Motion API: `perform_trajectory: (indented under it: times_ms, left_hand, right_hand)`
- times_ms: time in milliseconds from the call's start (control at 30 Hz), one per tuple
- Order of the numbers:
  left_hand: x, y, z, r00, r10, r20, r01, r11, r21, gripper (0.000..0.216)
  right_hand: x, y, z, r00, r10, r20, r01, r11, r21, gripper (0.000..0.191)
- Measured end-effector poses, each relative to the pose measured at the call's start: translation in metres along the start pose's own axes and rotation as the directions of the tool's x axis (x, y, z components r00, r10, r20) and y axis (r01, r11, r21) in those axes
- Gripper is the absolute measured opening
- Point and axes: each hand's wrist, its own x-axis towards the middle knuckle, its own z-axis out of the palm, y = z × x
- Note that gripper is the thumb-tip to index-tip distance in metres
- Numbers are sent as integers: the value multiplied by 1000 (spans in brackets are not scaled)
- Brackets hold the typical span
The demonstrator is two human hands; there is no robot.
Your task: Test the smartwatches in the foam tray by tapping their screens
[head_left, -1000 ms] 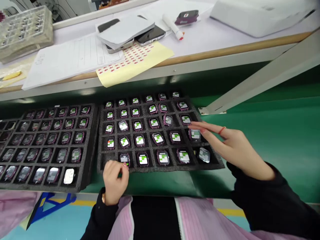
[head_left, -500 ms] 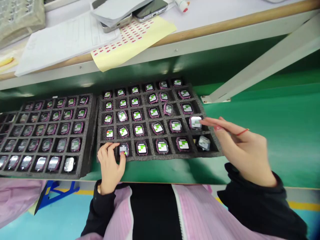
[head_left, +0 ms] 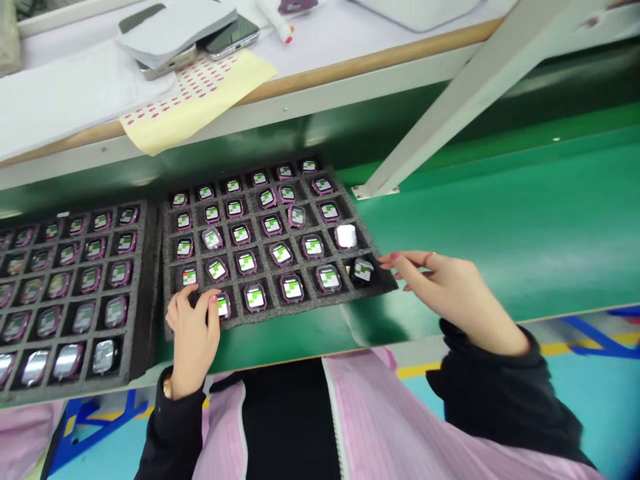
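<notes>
A black foam tray (head_left: 373, 248) holds several small purple-cased smartwatches with lit green and white screens, one per cell. My left hand (head_left: 191, 333) rests on the tray's near left corner, fingers spread over the front-row cells beside a watch (head_left: 223, 305). My right hand (head_left: 445, 293) lies at the tray's near right corner, fingers stretched out and touching the foam edge next to a dark watch (head_left: 363, 270). Neither hand holds anything. One watch (head_left: 346, 235) in the right column glares white.
A second foam tray (head_left: 145, 293) of watches sits to the left. Both lie on a green belt (head_left: 500, 227). Above runs a shelf with phones (head_left: 227, 35), paper sheets (head_left: 65, 93) and a yellow sticker sheet (head_left: 200, 93). A white slanted brace (head_left: 440, 107) meets the belt behind the tray.
My right hand dropped from the right-column watch to the tray's near right corner. My left hand shifted onto the near left corner. The view swung to the right.
</notes>
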Motion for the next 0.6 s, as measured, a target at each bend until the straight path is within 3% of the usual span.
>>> perform_trajectory:
  times_ms: [133, 267, 467, 600]
  left_hand:
    - [3, 2, -1, 998, -26, -53, 21, 996, -89, 34]
    - [3, -2, -9, 999, -11, -41, 2, 977, -211, 32]
    - [4, -9, -20, 995, -29, 99, 61, 938, -340, 31]
    - [4, -6, -19, 996, -47, 80, 71, 942, -329, 31]
  right_hand:
    - [6, 1, 20, 978, -208, 4, 206, 970, -128, 41]
    - [11, 3, 30, 964, -265, 0, 260, 946, -195, 43]
    - [14, 5, 14, 961, -260, 96, 262, 965, -7, 37]
    - [15, 4, 8, 960, -202, 194, 174, 973, 152, 56]
